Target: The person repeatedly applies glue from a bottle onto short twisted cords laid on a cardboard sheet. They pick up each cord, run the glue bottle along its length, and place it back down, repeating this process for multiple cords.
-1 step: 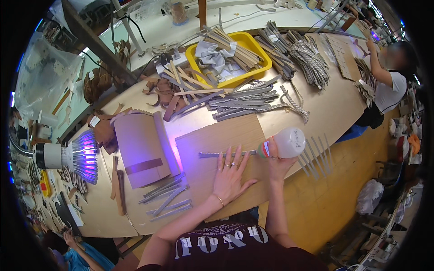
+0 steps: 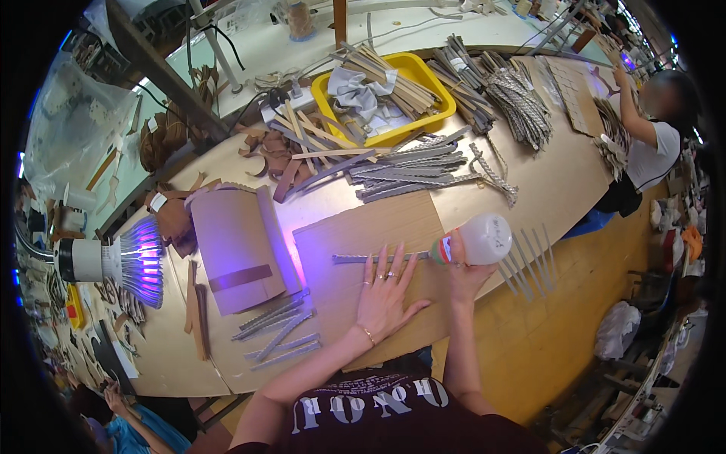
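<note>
My left hand (image 2: 389,295) lies flat with spread fingers on a sheet of brown cardboard (image 2: 333,318). Under its fingertips is a narrow grey braided strip (image 2: 349,259), its left end sticking out past the hand. My right hand (image 2: 470,278) grips a translucent white plastic bottle (image 2: 485,238) with a red and green label. The bottle is tipped over, its base to the upper right and its narrow end toward the strip's right end. Whether the tip touches the strip cannot be made out. Several thin grey strips (image 2: 529,261) jut over the table's edge beside the bottle.
Behind the cardboard lie grey braided strips (image 2: 412,168) and a yellow tray (image 2: 446,102) with strips and cloth. At left are a folded brown board (image 2: 234,242), short grey strips (image 2: 283,337) and a lamp glowing violet (image 2: 140,261). A co-worker (image 2: 654,140) works at the far right.
</note>
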Demonstrator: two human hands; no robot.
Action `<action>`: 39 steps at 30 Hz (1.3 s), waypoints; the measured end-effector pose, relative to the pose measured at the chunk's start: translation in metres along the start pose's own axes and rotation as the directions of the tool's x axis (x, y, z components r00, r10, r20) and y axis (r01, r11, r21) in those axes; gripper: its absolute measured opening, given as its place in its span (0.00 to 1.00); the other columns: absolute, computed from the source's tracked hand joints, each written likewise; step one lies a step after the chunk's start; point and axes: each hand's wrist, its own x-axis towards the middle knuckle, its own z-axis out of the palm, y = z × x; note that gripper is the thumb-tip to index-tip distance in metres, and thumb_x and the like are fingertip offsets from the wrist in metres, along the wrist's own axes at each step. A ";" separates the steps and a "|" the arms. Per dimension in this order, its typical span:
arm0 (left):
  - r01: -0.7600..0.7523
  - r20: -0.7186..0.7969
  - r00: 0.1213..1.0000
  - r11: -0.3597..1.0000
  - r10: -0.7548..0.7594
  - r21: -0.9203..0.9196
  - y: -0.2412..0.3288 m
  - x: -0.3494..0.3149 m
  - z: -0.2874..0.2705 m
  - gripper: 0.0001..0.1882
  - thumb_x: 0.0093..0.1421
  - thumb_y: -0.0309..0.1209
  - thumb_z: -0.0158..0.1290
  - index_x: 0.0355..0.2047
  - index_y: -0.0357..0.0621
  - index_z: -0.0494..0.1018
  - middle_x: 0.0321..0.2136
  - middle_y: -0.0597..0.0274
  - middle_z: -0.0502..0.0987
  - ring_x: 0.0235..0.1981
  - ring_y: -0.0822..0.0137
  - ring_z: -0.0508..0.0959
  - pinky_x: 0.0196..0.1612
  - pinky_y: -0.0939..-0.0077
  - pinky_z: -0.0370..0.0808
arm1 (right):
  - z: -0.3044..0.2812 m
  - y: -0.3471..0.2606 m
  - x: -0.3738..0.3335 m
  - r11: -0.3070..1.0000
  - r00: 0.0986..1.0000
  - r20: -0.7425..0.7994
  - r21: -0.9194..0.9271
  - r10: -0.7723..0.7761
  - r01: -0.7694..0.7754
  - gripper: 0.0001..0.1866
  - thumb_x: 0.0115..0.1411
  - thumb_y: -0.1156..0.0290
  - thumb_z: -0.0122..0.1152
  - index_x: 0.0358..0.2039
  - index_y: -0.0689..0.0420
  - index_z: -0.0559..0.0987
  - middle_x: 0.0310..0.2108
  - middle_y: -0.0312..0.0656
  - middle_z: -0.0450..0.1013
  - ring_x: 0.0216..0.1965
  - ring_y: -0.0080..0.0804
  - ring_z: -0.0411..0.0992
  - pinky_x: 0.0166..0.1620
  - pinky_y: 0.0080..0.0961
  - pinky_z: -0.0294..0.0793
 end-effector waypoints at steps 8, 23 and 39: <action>-0.004 -0.030 1.000 1.000 0.004 0.004 -0.005 0.005 0.001 0.45 0.59 0.64 0.43 0.68 0.48 0.51 0.68 0.49 0.49 0.69 0.44 0.45 0.68 0.46 0.40 | 0.012 0.000 -0.006 0.988 0.990 0.005 -0.068 -0.138 0.138 0.17 0.50 0.64 0.74 0.30 0.64 0.79 0.26 0.41 0.78 0.27 0.32 0.76 0.34 0.28 0.75; 0.032 -0.164 0.984 0.973 -0.071 -0.229 -0.041 -0.007 -0.024 0.32 0.60 0.44 0.54 0.60 0.41 0.63 0.64 0.44 0.56 0.65 0.47 0.56 0.66 0.50 0.50 | 0.028 -0.007 -0.023 0.992 0.991 0.093 -0.073 -0.097 0.104 0.34 0.46 0.61 0.77 0.45 0.68 0.70 0.30 0.43 0.76 0.30 0.33 0.76 0.36 0.30 0.75; 0.028 -0.328 0.937 0.958 -0.125 -0.284 -0.076 -0.039 -0.036 0.09 0.54 0.31 0.61 0.35 0.43 0.78 0.32 0.58 0.75 0.34 0.57 0.76 0.40 0.64 0.71 | -0.027 -0.057 -0.005 0.871 0.426 0.893 -0.319 0.144 0.373 0.38 0.36 0.55 0.74 0.48 0.58 0.72 0.59 0.53 0.62 0.41 0.49 0.76 0.45 0.40 0.75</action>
